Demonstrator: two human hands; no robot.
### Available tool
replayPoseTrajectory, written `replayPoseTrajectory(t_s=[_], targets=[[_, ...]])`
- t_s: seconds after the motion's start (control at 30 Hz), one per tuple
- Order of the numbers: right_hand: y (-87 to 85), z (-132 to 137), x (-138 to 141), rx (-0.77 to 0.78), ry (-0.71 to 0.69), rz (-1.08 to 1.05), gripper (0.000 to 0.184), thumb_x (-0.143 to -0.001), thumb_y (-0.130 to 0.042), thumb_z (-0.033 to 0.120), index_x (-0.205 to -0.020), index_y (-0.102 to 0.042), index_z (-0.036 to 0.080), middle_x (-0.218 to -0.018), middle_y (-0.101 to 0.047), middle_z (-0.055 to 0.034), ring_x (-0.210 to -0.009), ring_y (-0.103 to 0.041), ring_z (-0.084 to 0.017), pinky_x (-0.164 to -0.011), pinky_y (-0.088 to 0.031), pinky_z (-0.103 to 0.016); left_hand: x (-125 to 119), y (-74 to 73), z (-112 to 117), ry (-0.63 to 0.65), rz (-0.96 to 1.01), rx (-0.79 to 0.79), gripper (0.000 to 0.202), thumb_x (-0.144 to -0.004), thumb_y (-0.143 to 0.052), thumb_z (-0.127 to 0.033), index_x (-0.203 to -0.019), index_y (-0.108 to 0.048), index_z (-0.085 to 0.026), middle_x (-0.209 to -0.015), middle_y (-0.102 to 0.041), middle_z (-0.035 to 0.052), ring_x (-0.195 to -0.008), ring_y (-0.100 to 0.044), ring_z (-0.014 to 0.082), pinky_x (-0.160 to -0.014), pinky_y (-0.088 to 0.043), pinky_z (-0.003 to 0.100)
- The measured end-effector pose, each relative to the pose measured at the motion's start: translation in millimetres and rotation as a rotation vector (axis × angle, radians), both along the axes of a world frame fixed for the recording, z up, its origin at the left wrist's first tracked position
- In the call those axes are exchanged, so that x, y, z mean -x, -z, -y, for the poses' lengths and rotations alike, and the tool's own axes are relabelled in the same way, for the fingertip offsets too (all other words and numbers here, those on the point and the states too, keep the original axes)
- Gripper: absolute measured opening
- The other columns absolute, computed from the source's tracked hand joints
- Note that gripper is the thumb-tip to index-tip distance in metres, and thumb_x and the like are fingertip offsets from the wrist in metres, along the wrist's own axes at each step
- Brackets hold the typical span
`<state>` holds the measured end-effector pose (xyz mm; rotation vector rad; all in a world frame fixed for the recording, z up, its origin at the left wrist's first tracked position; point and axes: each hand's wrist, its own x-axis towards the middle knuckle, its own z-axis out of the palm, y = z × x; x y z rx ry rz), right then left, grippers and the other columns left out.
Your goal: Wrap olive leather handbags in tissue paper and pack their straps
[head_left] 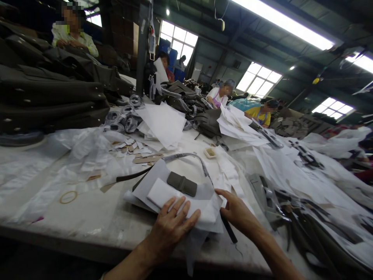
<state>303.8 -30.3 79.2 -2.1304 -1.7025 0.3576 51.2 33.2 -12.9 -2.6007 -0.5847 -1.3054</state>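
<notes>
A dark olive handbag lies on the worktable, mostly hidden under sheets of white wrapping paper (163,177). Its olive flap tab (182,183) shows through the paper, and its strap (201,161), partly in clear plastic, arches behind. Across a folded white pad (163,194) on the bag's front, my left hand (175,223) rests flat with fingers spread. At the paper's right edge is my right hand (236,210), index finger and thumb apart and touching the edge; its other fingers are mostly hidden. A dark strap end (229,229) sticks out below my right hand.
Stacked dark bags (49,97) rise at the left. Loose white sheets (164,122), rolled plastic-wrapped straps (125,116) and a small dish (210,153) lie behind the bundle. More dark bags (314,233) cover the right side. Several co-workers are in the background.
</notes>
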Motion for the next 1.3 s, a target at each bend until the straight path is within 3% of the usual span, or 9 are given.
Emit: replayPoseTrajectory(t_s=[0.17,0.33,0.53,0.63,0.8,0.9,1.07,1.17,1.3], targets=[[9.7,-17,-3,-0.196,0.025,0.060,0.032,-0.082,-0.046,0.019,-0.100,-0.072,0.023,-0.100,-0.075,-0.0064,-0.093,-0.070,-0.024,-0.088,-0.053,-0.039,0,-5.5,0,-0.011,-0.008,-0.006,0.033,-0.100,-0.045,-0.024,-0.129,-0.059,-0.030,-0.121,-0.065,0.0035,-0.121,-0.056,0.0212,-0.112,-0.034,0.043],[-6.5,-52,2,-0.536,-0.142,0.129,0.034,-0.088,-0.045,0.014,-0.109,-0.070,0.020,-0.118,-0.070,-0.0085,-0.109,-0.066,-0.020,-0.100,-0.051,-0.037,0,-7.9,0,0.004,0.035,-0.013,0.033,-0.102,-0.039,-0.020,-0.124,-0.063,-0.027,-0.118,-0.067,0.0027,-0.121,-0.057,0.0201,-0.115,-0.031,0.041],[13.5,-105,-8,-0.232,-0.466,0.266,0.054,-0.081,-0.037,-0.003,-0.119,-0.067,0.019,-0.124,-0.068,-0.0083,-0.117,-0.062,-0.018,-0.110,-0.043,-0.038,0,-8.5,0,0.002,0.047,0.001,0.036,-0.102,-0.034,-0.016,-0.126,-0.062,-0.017,-0.117,-0.069,0.0060,-0.123,-0.056,0.0199,-0.117,-0.030,0.041],[25.7,-117,-18,-0.049,-0.517,0.382,0.072,-0.067,-0.036,-0.011,-0.125,-0.064,0.022,-0.127,-0.067,-0.0070,-0.118,-0.062,-0.018,-0.115,-0.034,-0.046,1,-8.3,0,-0.003,0.036,0.004,0.038,-0.102,-0.036,-0.015,-0.132,-0.057,-0.022,-0.117,-0.068,0.0052,-0.123,-0.056,0.0196,-0.115,-0.032,0.043],[9.2,-110,-22,-0.231,-0.349,0.391,0.065,-0.079,-0.041,-0.003,-0.134,-0.057,0.025,-0.146,-0.051,-0.0066,-0.123,-0.057,-0.022,-0.104,-0.046,-0.041,1,-6.5,0,-0.009,0.012,0.012,0.036,-0.102,-0.039,-0.021,-0.132,-0.058,-0.030,-0.118,-0.068,0.0028,-0.122,-0.057,0.0193,-0.115,-0.032,0.042],[-5.7,-87,-37,-0.431,-0.102,0.259,0.044,-0.089,-0.044,0.015,-0.130,-0.059,0.023,-0.136,-0.059,-0.0082,-0.109,-0.065,-0.022,-0.097,-0.049,-0.038,1,-10.6,-2,0.013,0.057,0.044,0.036,-0.102,-0.039,-0.021,-0.129,-0.061,-0.029,-0.117,-0.069,0.0022,-0.122,-0.057,0.0196,-0.115,-0.031,0.041],[16.2,-40,-76,-0.176,0.321,-0.159,0.033,-0.080,-0.056,0.044,-0.095,-0.072,0.019,-0.088,-0.075,-0.0065,-0.075,-0.070,-0.023,-0.075,-0.053,-0.036,13,-30.5,-12,0.069,0.152,0.111,0.040,-0.102,-0.033,-0.017,-0.129,-0.061,-0.026,-0.119,-0.069,0.0027,-0.123,-0.056,0.0184,-0.114,-0.032,0.039],[42.2,-34,-70,-0.064,0.326,-0.442,0.041,-0.075,-0.063,0.050,-0.096,-0.072,0.016,-0.074,-0.072,-0.0043,-0.066,-0.068,-0.022,-0.064,-0.051,-0.033,26,-41.5,-19,0.083,0.130,0.154,0.041,-0.098,-0.038,-0.010,-0.131,-0.058,-0.024,-0.122,-0.067,0.0041,-0.127,-0.053,0.0193,-0.112,-0.034,0.040],[53.3,-56,-27,-0.153,0.199,-0.734,0.049,-0.076,-0.066,0.054,-0.104,-0.070,0.015,-0.068,-0.070,-0.0022,-0.063,-0.064,-0.020,-0.060,-0.049,-0.030,42,-48.5,-27,0.113,0.032,0.129,0.047,-0.093,-0.038,-0.004,-0.133,-0.055,-0.020,-0.125,-0.066,0.0062,-0.130,-0.051,0.0205,-0.110,-0.038,0.041]])
